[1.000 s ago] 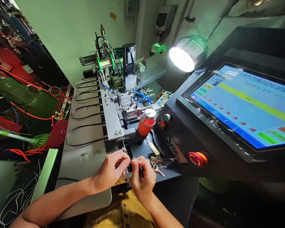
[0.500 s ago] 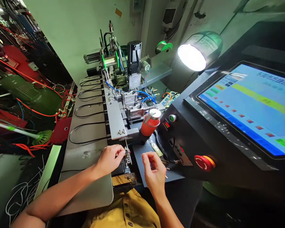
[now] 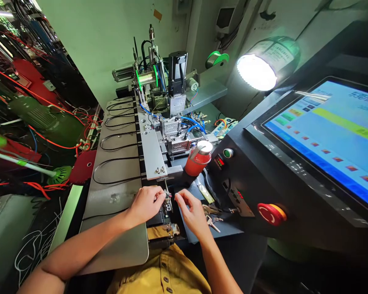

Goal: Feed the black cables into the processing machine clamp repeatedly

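My left hand (image 3: pixel 149 203) is closed in a pinch just left of a small metal clamp fixture (image 3: pixel 168 203) at the near end of the machine rail. A black cable (image 3: pixel 106 214) runs across the grey metal plate (image 3: pixel 122 245) to this hand and appears gripped in it; the cable's end is hidden. My right hand (image 3: pixel 192 212) hovers right of the fixture, thumb and fingers pinched together. Whatever its fingertips hold, if anything, is too small to make out. Farther along the plate lie several looped black cables (image 3: pixel 110 165), their ends at the rail.
A red bottle (image 3: pixel 198 160) with a white lid stands behind my right hand. Keys (image 3: pixel 213 223) lie on the dark shelf. To the right are a control panel with a screen (image 3: pixel 334 134), a red emergency stop button (image 3: pixel 271 214) and a lit lamp (image 3: pixel 256 72).
My right hand has moved left and up, closer to the fixture and my left hand, uncovering the keys. My left hand stays by the fixture. The view has shifted slightly.
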The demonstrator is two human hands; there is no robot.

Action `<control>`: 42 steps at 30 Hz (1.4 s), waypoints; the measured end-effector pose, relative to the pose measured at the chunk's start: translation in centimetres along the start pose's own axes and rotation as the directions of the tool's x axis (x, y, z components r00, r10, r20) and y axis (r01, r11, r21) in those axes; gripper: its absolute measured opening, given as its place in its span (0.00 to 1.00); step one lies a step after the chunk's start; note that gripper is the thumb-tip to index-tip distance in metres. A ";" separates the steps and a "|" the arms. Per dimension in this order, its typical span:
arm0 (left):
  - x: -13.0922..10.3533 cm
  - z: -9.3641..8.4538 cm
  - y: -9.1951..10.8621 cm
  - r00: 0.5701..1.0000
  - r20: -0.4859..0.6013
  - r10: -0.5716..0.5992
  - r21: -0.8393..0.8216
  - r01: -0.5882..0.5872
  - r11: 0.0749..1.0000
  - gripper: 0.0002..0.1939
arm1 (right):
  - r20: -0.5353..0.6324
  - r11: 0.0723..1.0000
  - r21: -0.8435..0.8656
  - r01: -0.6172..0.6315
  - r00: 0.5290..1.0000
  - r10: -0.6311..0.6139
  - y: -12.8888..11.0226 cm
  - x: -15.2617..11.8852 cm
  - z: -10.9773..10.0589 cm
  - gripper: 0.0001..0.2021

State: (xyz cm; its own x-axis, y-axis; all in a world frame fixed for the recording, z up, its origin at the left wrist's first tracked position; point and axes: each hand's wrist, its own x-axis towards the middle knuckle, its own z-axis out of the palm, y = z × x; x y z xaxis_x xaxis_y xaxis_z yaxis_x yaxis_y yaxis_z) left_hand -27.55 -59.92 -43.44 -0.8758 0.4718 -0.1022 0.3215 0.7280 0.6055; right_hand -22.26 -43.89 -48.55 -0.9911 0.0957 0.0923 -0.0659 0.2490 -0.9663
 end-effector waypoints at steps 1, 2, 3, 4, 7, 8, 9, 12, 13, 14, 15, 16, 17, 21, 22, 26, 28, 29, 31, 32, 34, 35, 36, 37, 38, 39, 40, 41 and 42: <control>0.1 0.0 0.0 1.000 0.000 0.002 0.004 -0.002 1.000 0.12 | 0.039 1.000 0.004 -0.001 0.999 0.000 0.0 0.4 0.2 0.16; 0.1 0.0 0.1 1.000 -0.001 0.005 0.008 -0.005 1.000 0.12 | 0.068 1.000 0.010 0.003 0.998 -0.004 0.1 0.7 0.4 0.16; 0.2 0.0 0.1 1.000 -0.004 0.009 0.013 -0.009 1.000 0.12 | 0.087 1.000 0.017 0.012 0.996 -0.013 0.2 1.0 0.6 0.16; 0.3 0.0 0.1 1.000 -0.004 0.014 0.021 -0.014 1.000 0.12 | 0.097 0.999 0.028 0.024 0.995 -0.026 0.3 1.2 0.8 0.16; 0.3 0.1 0.1 0.999 -0.009 0.042 0.076 -0.041 0.996 0.11 | 0.082 0.995 0.077 0.058 0.995 -0.064 1.0 1.5 1.5 0.16; 0.2 0.2 0.1 0.998 -0.020 0.059 0.109 -0.056 0.992 0.11 | 0.073 0.993 0.099 0.062 0.995 -0.069 1.2 1.5 1.7 0.16; 0.1 0.2 0.0 0.996 -0.042 0.081 0.147 -0.074 0.986 0.11 | 0.062 0.990 0.123 0.063 0.996 -0.071 1.4 1.5 1.8 0.15; -0.8 0.5 -0.6 0.966 -0.137 0.219 0.272 -0.176 0.946 0.09 | 0.028 0.984 0.171 0.057 0.998 -0.063 1.9 1.4 2.2 0.15; -1.1 0.6 -0.8 0.947 -0.153 0.284 0.312 -0.226 0.923 0.09 | 0.019 0.983 0.176 0.056 0.998 -0.061 1.9 1.3 2.3 0.15; -1.4 0.6 -1.0 0.924 -0.155 0.349 0.353 -0.278 0.893 0.10 | 0.013 0.982 0.178 0.056 0.998 -0.059 1.9 1.3 2.4 0.15; -1.6 0.6 -1.1 0.901 -0.144 0.408 0.400 -0.324 0.857 0.11 | 0.010 0.982 0.181 0.055 0.998 -0.058 2.0 1.3 2.4 0.15; -1.7 0.6 -1.2 0.878 -0.125 0.462 0.454 -0.364 0.814 0.12 | 0.007 0.981 0.185 0.054 0.998 -0.056 2.0 1.3 2.5 0.15; -1.8 0.6 -1.2 0.851 -0.101 0.515 0.513 -0.399 0.760 0.13 | 0.005 0.980 0.190 0.052 0.999 -0.054 2.0 1.2 2.6 0.15; -1.6 0.2 -0.9 0.745 0.038 0.666 0.668 -0.515 0.538 0.14 | 0.003 0.980 0.197 0.032 0.999 -0.033 2.1 1.1 2.7 0.16; -1.5 0.0 -0.8 0.750 0.063 0.659 0.669 -0.522 0.530 0.14 | 0.002 0.985 0.173 0.029 1.000 -0.030 2.1 1.1 2.6 0.16; -1.6 -1.0 -1.0 0.877 0.049 0.477 0.544 -0.424 0.724 0.13 | -0.073 0.985 -0.127 0.120 0.989 -0.130 1.7 0.7 1.3 0.14; -1.6 -1.5 -1.2 0.928 0.037 0.371 0.479 -0.342 0.808 0.09 | -0.059 0.920 -0.316 0.230 0.964 -0.261 1.3 0.5 0.7 0.10; -1.6 -1.6 -1.3 0.942 0.044 0.331 0.468 -0.313 0.826 0.09 | -0.020 0.875 -0.389 0.287 0.947 -0.319 1.0 0.3 0.5 0.09; -1.6 -1.6 -1.4 0.955 0.071 0.288 0.485 -0.285 0.827 0.09 | 0.070 0.795 -0.476 0.375 0.918 -0.391 0.6 0.2 0.3 0.11; -1.6 -1.6 -1.4 0.956 0.081 0.281 0.501 -0.282 0.818 0.10 | 0.092 0.771 -0.497 0.398 0.908 -0.409 0.5 0.1 0.2 0.12; -1.6 -1.4 -1.3 0.957 0.090 0.275 0.530 -0.280 0.801 0.11 | 0.070 0.755 -0.513 0.408 0.897 -0.437 0.5 -0.1 0.2 0.12; -1.6 -1.4 -1.3 0.958 0.089 0.274 0.540 -0.278 0.795 0.11 | 0.031 0.757 -0.516 0.402 0.891 -0.452 0.5 -0.2 0.1 0.12; -1.6 -1.4 -1.3 0.958 0.089 0.274 0.546 -0.277 0.791 0.11 | -0.020 0.761 -0.518 0.391 0.884 -0.467 0.5 -0.4 -0.1 0.12; -1.6 -1.4 -1.2 0.957 0.089 0.275 0.549 -0.278 0.789 0.11 | -0.077 0.764 -0.524 0.376 0.873 -0.482 0.5 -0.6 -0.4 0.12; -1.6 -1.4 -1.2 0.957 0.090 0.277 0.549 -0.279 0.788 0.11 | -0.135 0.768 -0.530 0.359 0.858 -0.495 0.5 -0.8 -0.7 0.12; -1.6 -1.5 -1.3 0.956 0.092 0.277 0.549 -0.281 0.787 0.11 | -0.185 0.771 -0.536 0.344 0.843 -0.505 0.4 -1.1 -1.1 0.12; -1.6 -1.5 -1.3 0.957 0.092 0.277 0.548 -0.281 0.788 0.11 | -0.224 0.773 -0.541 0.331 0.829 -0.513 0.2 -1.3 -1.5 0.12; -1.6 -1.5 -1.3 0.957 0.094 0.275 0.545 -0.281 0.790 0.11 | -0.250 0.775 -0.543 0.323 0.819 -0.516 0.0 -1.6 -1.8 0.12; -1.6 -1.4 -1.3 0.958 0.097 0.272 0.542 -0.280 0.793 0.11 | -0.266 0.779 -0.541 0.318 0.814 -0.517 -0.2 -1.9 -2.1 0.11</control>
State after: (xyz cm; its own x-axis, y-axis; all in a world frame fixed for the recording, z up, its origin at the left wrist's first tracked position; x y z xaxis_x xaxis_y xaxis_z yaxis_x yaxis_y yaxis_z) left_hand -27.04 -62.35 -42.95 -0.7164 0.6976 -0.0095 0.6948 0.7146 0.0808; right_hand -20.09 -42.12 -48.03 -0.7418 0.2055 0.6383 -0.3040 0.7454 -0.5933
